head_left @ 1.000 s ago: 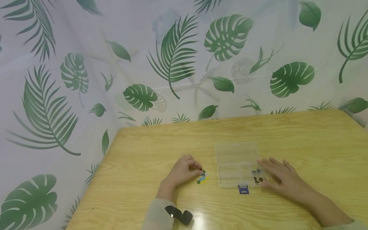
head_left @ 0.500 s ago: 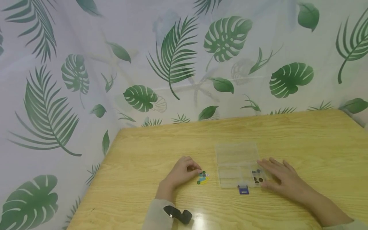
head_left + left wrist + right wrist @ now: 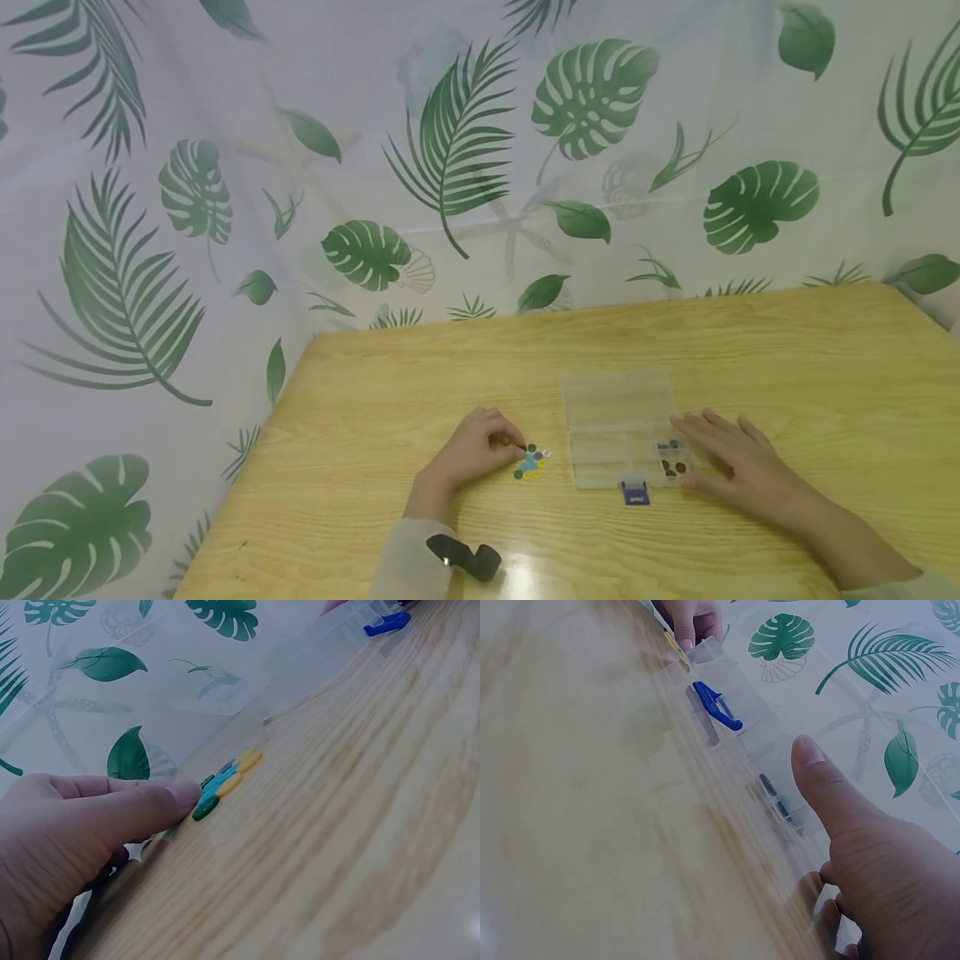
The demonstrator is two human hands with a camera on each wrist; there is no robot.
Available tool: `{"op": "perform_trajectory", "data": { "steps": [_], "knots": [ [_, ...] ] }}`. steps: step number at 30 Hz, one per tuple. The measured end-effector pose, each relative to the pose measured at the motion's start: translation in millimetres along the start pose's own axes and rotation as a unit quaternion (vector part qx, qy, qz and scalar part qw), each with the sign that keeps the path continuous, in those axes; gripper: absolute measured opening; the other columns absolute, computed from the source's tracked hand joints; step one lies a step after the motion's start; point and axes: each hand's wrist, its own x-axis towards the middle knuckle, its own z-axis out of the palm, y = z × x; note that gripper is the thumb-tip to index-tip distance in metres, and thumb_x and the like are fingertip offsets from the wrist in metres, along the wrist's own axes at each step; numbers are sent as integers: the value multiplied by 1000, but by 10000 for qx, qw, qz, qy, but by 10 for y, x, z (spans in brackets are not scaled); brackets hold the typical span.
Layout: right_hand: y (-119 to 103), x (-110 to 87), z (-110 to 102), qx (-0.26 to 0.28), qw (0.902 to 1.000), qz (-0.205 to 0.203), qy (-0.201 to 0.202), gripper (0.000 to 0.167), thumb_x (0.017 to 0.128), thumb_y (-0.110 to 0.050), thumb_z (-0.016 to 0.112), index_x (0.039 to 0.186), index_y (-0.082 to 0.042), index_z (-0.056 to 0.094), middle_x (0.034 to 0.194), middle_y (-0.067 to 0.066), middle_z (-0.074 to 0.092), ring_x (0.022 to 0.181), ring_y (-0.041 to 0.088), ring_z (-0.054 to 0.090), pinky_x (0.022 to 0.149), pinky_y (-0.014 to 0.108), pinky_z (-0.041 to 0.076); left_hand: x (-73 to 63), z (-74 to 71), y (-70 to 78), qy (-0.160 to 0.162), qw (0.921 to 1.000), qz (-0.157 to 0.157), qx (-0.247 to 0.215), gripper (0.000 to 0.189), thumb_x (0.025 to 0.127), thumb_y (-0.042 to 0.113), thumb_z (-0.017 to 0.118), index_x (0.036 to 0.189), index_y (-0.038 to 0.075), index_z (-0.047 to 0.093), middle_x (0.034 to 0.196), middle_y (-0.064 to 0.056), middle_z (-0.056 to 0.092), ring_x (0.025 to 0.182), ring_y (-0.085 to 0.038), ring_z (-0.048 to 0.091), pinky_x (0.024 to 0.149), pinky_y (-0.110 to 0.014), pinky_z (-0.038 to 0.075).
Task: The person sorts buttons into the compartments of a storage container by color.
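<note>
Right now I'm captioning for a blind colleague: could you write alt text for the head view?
A person's left hand reaches to a cluster of small colorful discs on a wooden table. The right hand, fingers extended, is beside an open clear box holding dark discs; a leaf-print backdrop hangs behind.

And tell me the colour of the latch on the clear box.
Blue; the latch shows best in the right wrist view.
</note>
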Motion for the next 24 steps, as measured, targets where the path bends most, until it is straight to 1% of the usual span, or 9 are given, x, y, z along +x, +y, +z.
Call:
{"op": "perform_trajectory", "data": {
  "steps": [6, 11, 12, 15, 20, 24],
  "knots": [
    [13, 0, 3, -5, 10000, -6, 10, 71, 85, -30, 69, 146, -17, 35, 142, 25, 40, 130, 53, 29, 110, 61, -5, 10, -4, 21, 77, 9999, 74, 21, 7, 82, 28, 75, 85, 23, 71, 77, 14, 56, 74, -4, 44, 76, -23, 38],
    [20, -4, 9, -36, 10000, -4, 30, 71, 85, -31, 68, 147, -18, 35, 142, 25, 40, 130, 53, 30, 110, 59, -5, 3, -23, 79, 36, 9998, 70, 187, 7, 82, 28, 75, 84, 22, 72, 76, 14, 56, 74, -5, 44, 72, -20, 39],
    [19, -5, 11, -54, 10000, -2, 35, 71, 85, -31, 68, 147, -18, 35, 142, 25, 40, 130, 53, 30, 111, 59, -5, 1, -23, 81, 36, 9997, 59, 219, 7, 82, 28, 75, 84, 22, 72, 76, 14, 56, 74, -5, 44, 70, -20, 39],
    [15, -2, 13, -58, 10000, -10, 54, 71, 85, -31, 68, 146, -18, 36, 142, 24, 41, 129, 52, 31, 111, 59, -5, 0, -23, 80, 72, 9996, 54, 263, 7, 82, 28, 75, 84, 22, 72, 75, 14, 56, 74, -5, 44, 68, -19, 38],
    [17, -3, 15, 9, 10000, -6, 22, 71, 85, -31, 68, 146, -18, 36, 142, 24, 40, 130, 52, 30, 110, 59, -5, -6, -31, 90, 152, 9998, -58, 62, 8, 82, 28, 75, 84, 21, 72, 76, 13, 56, 75, -6, 45, 69, -20, 40],
    [21, -5, 18, 35, 10000, -9, 18, 70, 85, -31, 68, 146, -17, 36, 143, 24, 40, 130, 53, 29, 110, 60, -6, -4, -54, 118, 372, 9991, -172, -79, 8, 83, 29, 74, 85, 22, 73, 78, 13, 56, 78, -7, 47, 72, -22, 41]
  ]
}}
